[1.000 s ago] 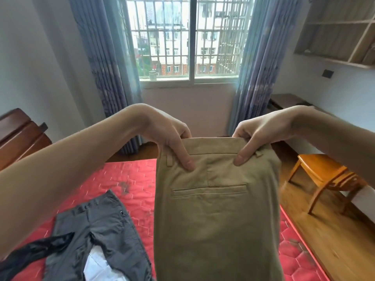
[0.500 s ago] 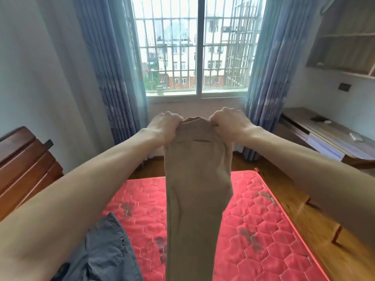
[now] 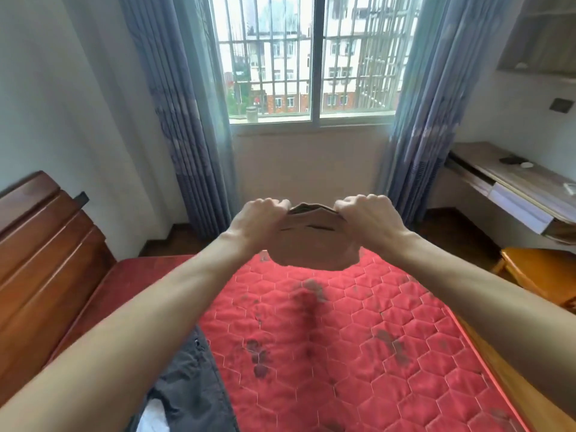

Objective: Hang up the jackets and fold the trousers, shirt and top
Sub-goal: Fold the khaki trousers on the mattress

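Both arms stretched out toward far window. L hand [image 3: 260, 221] and R hand [image 3: 366, 218] each curl fingers round the waistband corners of the tan trousers [image 3: 314, 244], pinching the cloth, held up in air over far half of the red mattress [image 3: 327, 338]. Trousers look flung out flat toward far side, so only the waist/seat part w/ pocket slit shows; legs hidden behind it, can't tell how they hang. Not touching the bed.

Step, my read: trouser fold, at the shake-out/spread stage, no fold made yet. Next move prob needs lowering the trousers flat on the mattress, legs lined up, keeping both pinches until cloth lands, then folding.

Dark grey garment [image 3: 187, 385] lies near-left on the mattress, w/ a white bit at its near edge, untouched. Wooden headboard [image 3: 40, 260] left, desk [image 3: 511, 185] and wooden chair [image 3: 542, 272] right.
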A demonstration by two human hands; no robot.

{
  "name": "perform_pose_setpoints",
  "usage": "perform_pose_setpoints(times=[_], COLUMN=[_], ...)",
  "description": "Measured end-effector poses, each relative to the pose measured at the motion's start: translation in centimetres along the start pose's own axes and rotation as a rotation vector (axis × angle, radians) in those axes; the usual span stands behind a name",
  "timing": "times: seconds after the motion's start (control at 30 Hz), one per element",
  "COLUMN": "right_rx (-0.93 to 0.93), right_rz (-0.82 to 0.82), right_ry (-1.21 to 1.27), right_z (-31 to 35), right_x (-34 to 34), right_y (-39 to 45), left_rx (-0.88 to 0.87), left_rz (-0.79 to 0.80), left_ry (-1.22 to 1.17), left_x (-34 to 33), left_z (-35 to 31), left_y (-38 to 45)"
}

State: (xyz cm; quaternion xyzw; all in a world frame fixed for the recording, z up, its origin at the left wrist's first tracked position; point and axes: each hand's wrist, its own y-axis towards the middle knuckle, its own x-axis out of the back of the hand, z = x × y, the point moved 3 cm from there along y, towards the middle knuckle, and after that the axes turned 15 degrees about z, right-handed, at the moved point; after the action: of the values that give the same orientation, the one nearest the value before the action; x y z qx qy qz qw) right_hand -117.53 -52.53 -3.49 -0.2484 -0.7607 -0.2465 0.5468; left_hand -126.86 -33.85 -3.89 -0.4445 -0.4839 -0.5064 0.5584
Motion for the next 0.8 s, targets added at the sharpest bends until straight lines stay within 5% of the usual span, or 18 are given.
perform_pose_setpoints(times=[0.17, 0.4, 0.8], right_rx=[0.106, 0.196, 0.244], right_rz=[0.160, 0.605, 0.938], right_ry=[0.019, 0.037, 0.098], right_z=[5.9, 14.4, 24.9], right_x=[-14.6, -35.7, -54.1], right_y=[-7.1, -18.0, -36.5], left_rx=[-0.036, -0.071, -0.246], left_rz=[0.121, 0.468, 0.787], left_ry=[-0.139, -0.343, -0.346], left_x=[-18.0, -41.6, -60.8], left_z=[-5.0, -14.2, -25.3], left_y=[-4.0, -12.9, -27.8])
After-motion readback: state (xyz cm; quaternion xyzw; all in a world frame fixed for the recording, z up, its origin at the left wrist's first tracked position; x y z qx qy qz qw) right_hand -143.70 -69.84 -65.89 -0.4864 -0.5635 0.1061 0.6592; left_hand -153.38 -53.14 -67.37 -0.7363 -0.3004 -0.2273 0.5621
